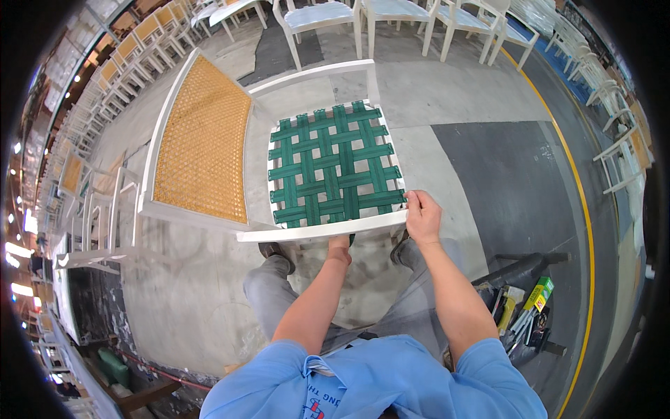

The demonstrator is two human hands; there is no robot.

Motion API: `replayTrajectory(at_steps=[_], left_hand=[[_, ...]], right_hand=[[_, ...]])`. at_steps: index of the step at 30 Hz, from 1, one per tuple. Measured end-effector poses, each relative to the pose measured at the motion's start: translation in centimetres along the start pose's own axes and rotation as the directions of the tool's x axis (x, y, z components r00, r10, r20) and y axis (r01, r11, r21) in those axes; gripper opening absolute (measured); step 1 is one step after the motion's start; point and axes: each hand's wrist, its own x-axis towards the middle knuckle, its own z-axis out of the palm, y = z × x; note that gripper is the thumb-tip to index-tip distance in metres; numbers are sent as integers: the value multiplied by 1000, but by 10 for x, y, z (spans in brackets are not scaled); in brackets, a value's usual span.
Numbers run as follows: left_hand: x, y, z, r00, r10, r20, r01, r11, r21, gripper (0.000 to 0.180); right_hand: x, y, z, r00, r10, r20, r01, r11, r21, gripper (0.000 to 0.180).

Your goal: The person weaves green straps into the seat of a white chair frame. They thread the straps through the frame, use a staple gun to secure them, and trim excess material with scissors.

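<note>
A white-framed chair (pixel 322 227) stands before me, its back panel of tan woven cane (pixel 202 140) on the left. Dark green straps (pixel 328 164) cross over and under each other on its seat, with gaps between them. My right hand (pixel 423 218) is closed at the seat's right near corner, where the white arm ends; its fingertips touch the frame beside a strap end. Below the near arm rail, my left hand (pixel 339 246) reaches under the chair. The rail hides its fingers, and a bit of green shows beside it.
Tools and a yellow-green box (pixel 539 293) lie on a dark stand (pixel 523 269) at my right. White chairs with pale seats (pixel 321 15) line the far side. More cane-backed chairs (pixel 129 49) run along the left, and a bare white frame (pixel 105 223) stands nearer.
</note>
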Motion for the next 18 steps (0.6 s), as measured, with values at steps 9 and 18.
replayTrajectory(at_steps=[9,18], left_hand=[[19,-13,-8,913,359,193,-408,812,417,55],[-37,-59,-42,873,-20,486,-195,901,387,29]], right_hand=[[1,-4,6,996,44,79,-43,999,-17,18],[-51,-1,-16,981,120,-152,-114,992,47,26]])
